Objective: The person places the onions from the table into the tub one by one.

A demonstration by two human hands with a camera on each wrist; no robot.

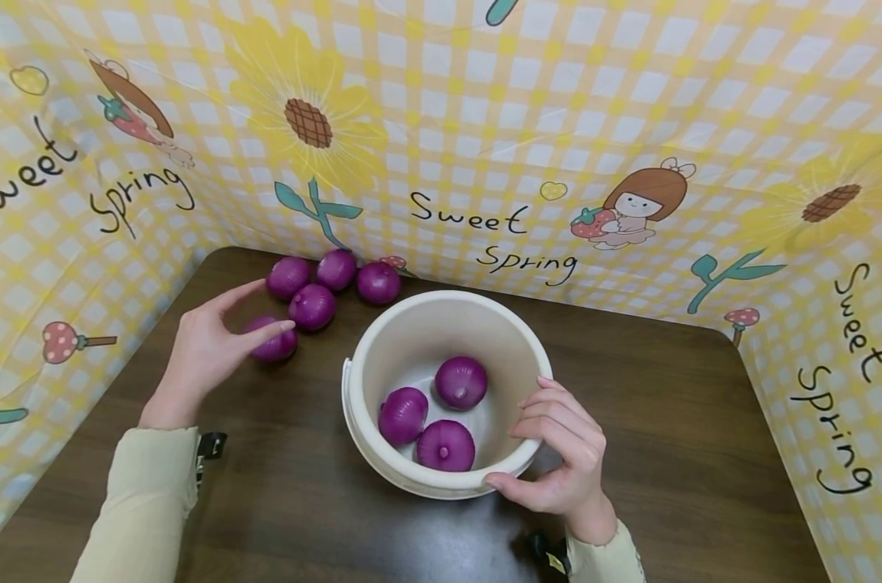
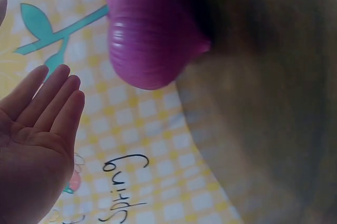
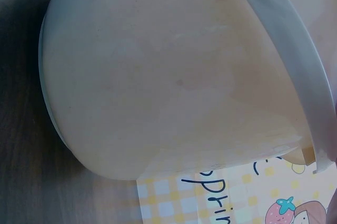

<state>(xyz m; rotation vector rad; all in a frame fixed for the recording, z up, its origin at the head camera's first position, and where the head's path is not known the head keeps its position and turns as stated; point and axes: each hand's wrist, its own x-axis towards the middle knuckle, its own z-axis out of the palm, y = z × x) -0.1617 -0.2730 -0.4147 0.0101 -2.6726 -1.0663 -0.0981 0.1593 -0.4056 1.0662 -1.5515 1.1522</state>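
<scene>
My left hand (image 1: 210,340) reaches over the nearest purple onion (image 1: 276,344) of a group at the back left, thumb and fingers spread apart. In the left wrist view, the left hand (image 2: 42,139) has straight fingers and a bare palm, beside a large close-up onion (image 2: 150,37). My right hand (image 1: 560,453) grips the rim of a white bucket (image 1: 371,340), fingers over the inner side and thumb at the front edge. Three onions lie in the bucket, one of them (image 1: 461,383) toward the back. The right wrist view is filled by the bucket's outer wall (image 3: 168,87).
Several more onions, including one (image 1: 378,282) nearest the bucket, sit by the back edge of the dark wooden table (image 1: 659,405). A yellow checked cloth (image 1: 441,146) stands round the table's back and sides. The bucket's handle (image 3: 295,60) hangs along its side.
</scene>
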